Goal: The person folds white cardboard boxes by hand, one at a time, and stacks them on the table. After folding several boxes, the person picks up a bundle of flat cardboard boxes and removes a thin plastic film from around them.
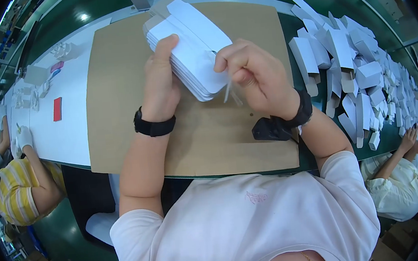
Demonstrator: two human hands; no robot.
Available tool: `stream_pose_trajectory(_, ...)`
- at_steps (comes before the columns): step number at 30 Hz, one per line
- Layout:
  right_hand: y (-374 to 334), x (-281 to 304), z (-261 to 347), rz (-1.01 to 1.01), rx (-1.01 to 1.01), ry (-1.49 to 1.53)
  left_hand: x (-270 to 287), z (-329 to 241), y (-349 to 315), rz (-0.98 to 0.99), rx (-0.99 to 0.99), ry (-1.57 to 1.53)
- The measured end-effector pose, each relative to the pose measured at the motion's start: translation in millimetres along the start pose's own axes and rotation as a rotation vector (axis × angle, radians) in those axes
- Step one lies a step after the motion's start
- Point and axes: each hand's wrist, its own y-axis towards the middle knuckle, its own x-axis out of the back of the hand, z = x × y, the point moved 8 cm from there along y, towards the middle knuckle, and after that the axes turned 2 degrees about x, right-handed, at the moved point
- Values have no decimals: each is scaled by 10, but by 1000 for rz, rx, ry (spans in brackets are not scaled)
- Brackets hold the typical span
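A stack of flat, unfolded-looking white cartons (193, 41) is held tilted above a brown cardboard sheet (211, 150). My left hand (161, 79) grips the stack from its left side, thumb on the top carton. At the stack's lower right edge, my right hand (259, 78) has its fingers curled in a pinch. A thin pale strip (229, 93) hangs down from those fingers along the edge; its exact kind is unclear. Both wrists wear black bands, and a black device (271, 128) sits by the right one.
A large heap of formed white boxes (339, 50) covers the right of the green table. On the white surface at left lie a red rectangular item (57, 109) and small white pieces (27, 97). One person (28, 185) works at far left, another (395, 183) at far right.
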Motion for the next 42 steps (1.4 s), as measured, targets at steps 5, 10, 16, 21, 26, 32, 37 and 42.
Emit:
stream_pose_trajectory(5,-47,71,-222,-63,-261,371,-10,-113,-40,-25,-148,54)
stream_pose_trajectory(10,-106,-61,-120,5,-366,567,8,-228,-25,-63,-288,145)
stream_pose_trajectory(16,-58,-248,305,44,-156,123,-13,-348,-94,-111,-493,286)
stream_pose_trajectory(21,164,81,627,186,32,78,103,-447,-127,-148,-521,321)
stream_pose_trajectory(26,169,414,-105,-174,-215,-248,-77,-422,-209,-123,-594,380)
stream_pose_trajectory(32,57,234,-347,-78,-206,-348,-118,-431,-266,-143,-653,513)
stream_pose_trajectory(37,57,358,-522,-143,-684,722,-139,-354,-191,-170,-560,687)
stream_pose_trajectory(42,602,692,-633,-469,-621,1072,-348,-174,-172,46,-542,821)
